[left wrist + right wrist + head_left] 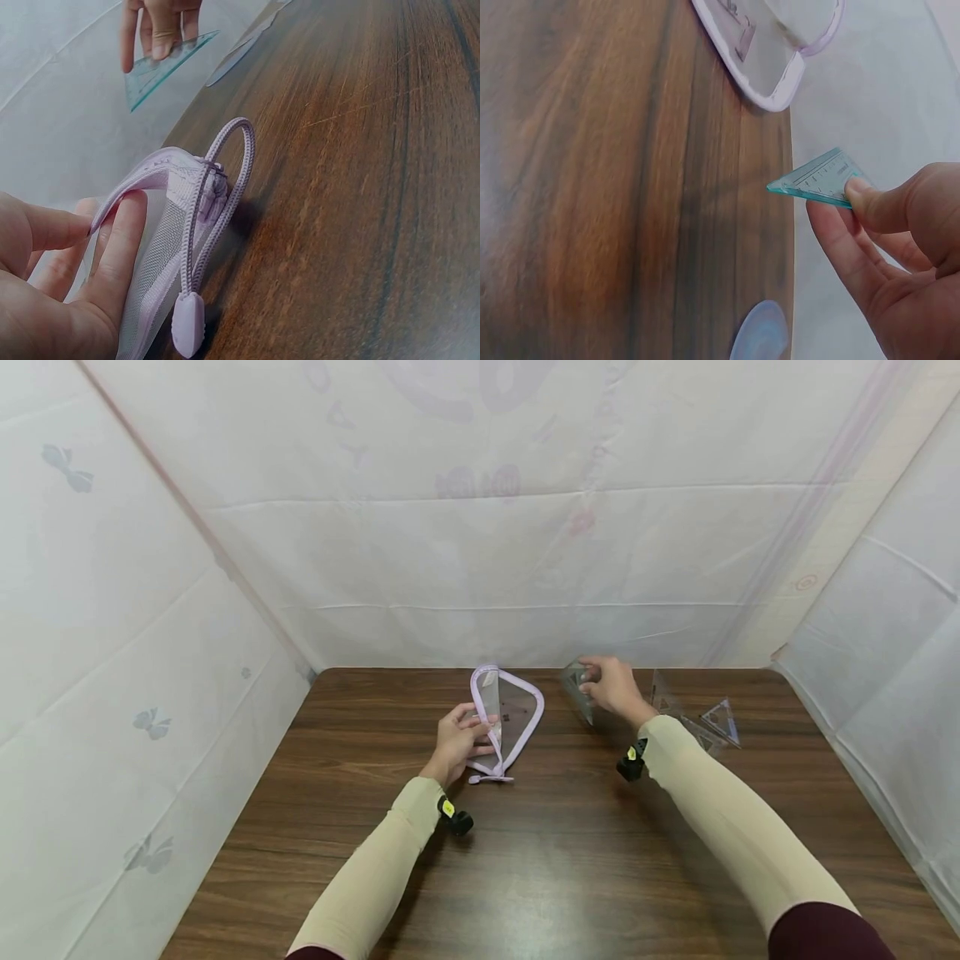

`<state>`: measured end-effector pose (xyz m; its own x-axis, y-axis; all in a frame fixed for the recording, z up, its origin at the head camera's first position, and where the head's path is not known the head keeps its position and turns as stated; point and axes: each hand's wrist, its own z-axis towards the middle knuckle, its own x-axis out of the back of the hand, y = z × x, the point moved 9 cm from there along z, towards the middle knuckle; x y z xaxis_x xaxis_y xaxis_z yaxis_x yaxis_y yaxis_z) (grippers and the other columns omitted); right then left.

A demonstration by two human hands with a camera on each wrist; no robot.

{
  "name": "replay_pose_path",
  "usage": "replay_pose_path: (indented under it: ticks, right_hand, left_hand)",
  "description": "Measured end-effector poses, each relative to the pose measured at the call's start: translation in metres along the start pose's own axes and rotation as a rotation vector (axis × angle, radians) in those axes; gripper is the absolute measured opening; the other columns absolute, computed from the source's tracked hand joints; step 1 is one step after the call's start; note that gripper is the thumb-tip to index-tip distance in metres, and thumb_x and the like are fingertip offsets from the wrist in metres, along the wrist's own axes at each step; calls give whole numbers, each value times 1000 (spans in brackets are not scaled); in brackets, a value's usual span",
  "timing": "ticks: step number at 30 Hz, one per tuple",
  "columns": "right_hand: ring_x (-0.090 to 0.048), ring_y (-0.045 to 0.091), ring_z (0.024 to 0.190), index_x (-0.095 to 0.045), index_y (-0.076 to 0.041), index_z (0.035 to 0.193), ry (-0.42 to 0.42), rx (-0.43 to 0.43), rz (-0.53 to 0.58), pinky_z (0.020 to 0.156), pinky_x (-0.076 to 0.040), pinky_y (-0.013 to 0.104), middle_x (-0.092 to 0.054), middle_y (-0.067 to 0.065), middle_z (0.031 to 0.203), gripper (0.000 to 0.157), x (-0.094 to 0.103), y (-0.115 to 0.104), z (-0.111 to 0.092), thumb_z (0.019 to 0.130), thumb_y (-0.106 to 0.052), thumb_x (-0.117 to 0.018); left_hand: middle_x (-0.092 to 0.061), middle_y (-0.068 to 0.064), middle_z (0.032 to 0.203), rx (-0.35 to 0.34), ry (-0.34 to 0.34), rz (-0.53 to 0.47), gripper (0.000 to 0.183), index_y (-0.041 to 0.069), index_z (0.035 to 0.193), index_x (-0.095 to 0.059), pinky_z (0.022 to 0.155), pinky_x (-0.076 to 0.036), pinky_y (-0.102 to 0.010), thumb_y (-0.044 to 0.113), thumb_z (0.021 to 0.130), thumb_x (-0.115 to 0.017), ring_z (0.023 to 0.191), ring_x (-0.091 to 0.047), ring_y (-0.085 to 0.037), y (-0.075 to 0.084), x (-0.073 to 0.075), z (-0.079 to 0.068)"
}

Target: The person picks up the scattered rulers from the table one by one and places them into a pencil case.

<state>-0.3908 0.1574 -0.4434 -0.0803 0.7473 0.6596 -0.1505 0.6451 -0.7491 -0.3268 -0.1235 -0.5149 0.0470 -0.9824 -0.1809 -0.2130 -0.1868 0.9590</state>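
My left hand (pixel 453 743) holds a see-through mesh zip pouch (pixel 517 714) with lilac edging by its near side. In the left wrist view, thumb and fingers pinch the lilac edge, and the corded zip pull (pixel 188 324) hangs from the zip end. The pouch mouth is spread apart. To the right of it, my right hand (pixel 615 692) pinches a clear, green-edged set square (pixel 821 178) between thumb and fingers, raised near the table's back edge. Ruler markings show on the set square. The pouch has a small dark print on its side.
Right of my right hand, a blue-tinted set square (pixel 722 720) and another clear triangular piece (pixel 703 735) lie on the brown wooden table (pixel 517 877). A rounded clear piece (pixel 761 334) shows at the table edge. A white sheet wall (pixel 450 568) stands behind.
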Motion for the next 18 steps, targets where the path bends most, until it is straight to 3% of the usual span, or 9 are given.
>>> replay_pose_path:
  ticks: [18]
  right_hand:
    - [-71, 19, 66, -60, -4, 141, 10, -19, 110, 57, -63, 29, -69, 19, 109, 55, -29, -15, 13, 89, 6, -76]
  left_hand:
    - [-74, -19, 116, 6, -1, -8, 36, 0, 129, -58, 62, -65, -37, -12, 95, -64, 71, -65, -19, 0, -2, 0]
